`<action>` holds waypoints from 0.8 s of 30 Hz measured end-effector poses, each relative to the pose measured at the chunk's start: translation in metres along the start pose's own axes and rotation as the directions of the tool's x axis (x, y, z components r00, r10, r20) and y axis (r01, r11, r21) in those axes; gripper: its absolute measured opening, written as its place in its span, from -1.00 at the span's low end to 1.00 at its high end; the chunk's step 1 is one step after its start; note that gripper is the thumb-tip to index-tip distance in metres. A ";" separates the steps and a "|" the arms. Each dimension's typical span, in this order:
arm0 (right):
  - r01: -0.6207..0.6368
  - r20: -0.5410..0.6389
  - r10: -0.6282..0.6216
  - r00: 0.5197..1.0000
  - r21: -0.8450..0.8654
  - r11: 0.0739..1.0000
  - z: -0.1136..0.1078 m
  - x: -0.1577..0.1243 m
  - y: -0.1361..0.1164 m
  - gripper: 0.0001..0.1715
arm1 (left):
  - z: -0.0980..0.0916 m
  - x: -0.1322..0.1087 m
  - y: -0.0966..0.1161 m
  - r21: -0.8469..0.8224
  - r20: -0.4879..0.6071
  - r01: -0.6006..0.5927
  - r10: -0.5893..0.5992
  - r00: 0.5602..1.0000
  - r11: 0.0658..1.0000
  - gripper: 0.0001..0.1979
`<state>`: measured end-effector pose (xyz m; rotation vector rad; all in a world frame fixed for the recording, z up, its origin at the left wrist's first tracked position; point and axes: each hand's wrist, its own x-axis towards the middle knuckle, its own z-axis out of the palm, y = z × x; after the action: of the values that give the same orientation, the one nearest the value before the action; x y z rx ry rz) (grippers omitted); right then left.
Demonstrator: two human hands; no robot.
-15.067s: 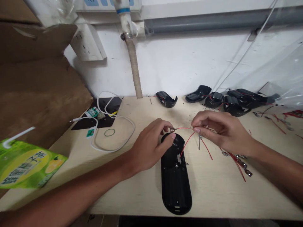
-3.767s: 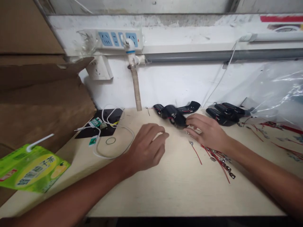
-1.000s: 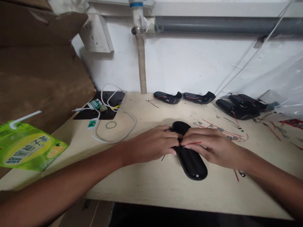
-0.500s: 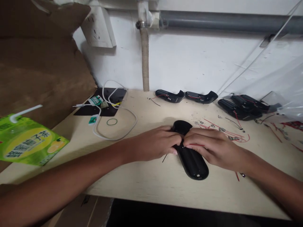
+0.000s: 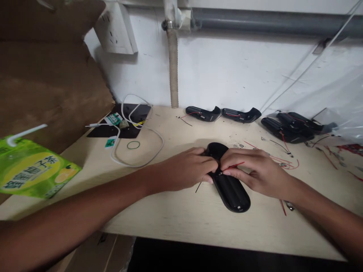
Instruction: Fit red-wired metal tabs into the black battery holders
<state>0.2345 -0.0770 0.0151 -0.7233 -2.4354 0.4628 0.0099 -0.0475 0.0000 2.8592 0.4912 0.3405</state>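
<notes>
A black curved plastic housing [image 5: 233, 190] lies on the table in front of me, its hollow side up. My left hand [image 5: 195, 170] is closed around its upper left side, with the fingers curled over the edge. My right hand [image 5: 252, 170] pinches a short red wire [image 5: 236, 165] over the middle of the housing. A small shiny metal piece [image 5: 221, 173] shows at the fingertips, inside the housing. From under my left hand a thin black wire [image 5: 198, 187] sticks out. The fingertips hide the spot where the wire meets the housing.
Similar black housings [image 5: 241, 115] with wires stand along the wall, and more are piled at the right [image 5: 289, 128]. Loose red wires [image 5: 283, 160] and small metal parts lie right of my hands. A white cable [image 5: 163, 147] and a green drink carton [image 5: 36, 166] are at the left.
My right hand's fingers have shifted slightly, and the red wire now tilts upward at its free end. The left hand and the housing stay nearly as they were.
</notes>
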 end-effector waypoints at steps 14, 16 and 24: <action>0.115 0.140 -0.089 0.986 -0.187 0.976 -0.003 0.002 -0.015 -0.76 | -0.001 0.004 -0.003 0.129 -0.056 -0.109 0.117 0.991 0.986 -0.84; 0.115 0.144 -0.087 0.986 -0.201 0.973 -0.002 0.003 -0.015 -0.75 | -0.001 0.004 -0.004 0.136 -0.063 -0.117 0.126 0.990 0.984 -0.84; 0.087 0.104 -0.077 0.992 -0.103 0.991 -0.002 0.005 -0.012 -0.73 | -0.006 0.006 -0.002 0.091 -0.046 -0.117 0.122 0.992 0.989 -0.81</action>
<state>0.2277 -0.0833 0.0245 -0.6551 -2.5889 0.3454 0.0136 -0.0421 0.0065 2.9801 0.3533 0.4241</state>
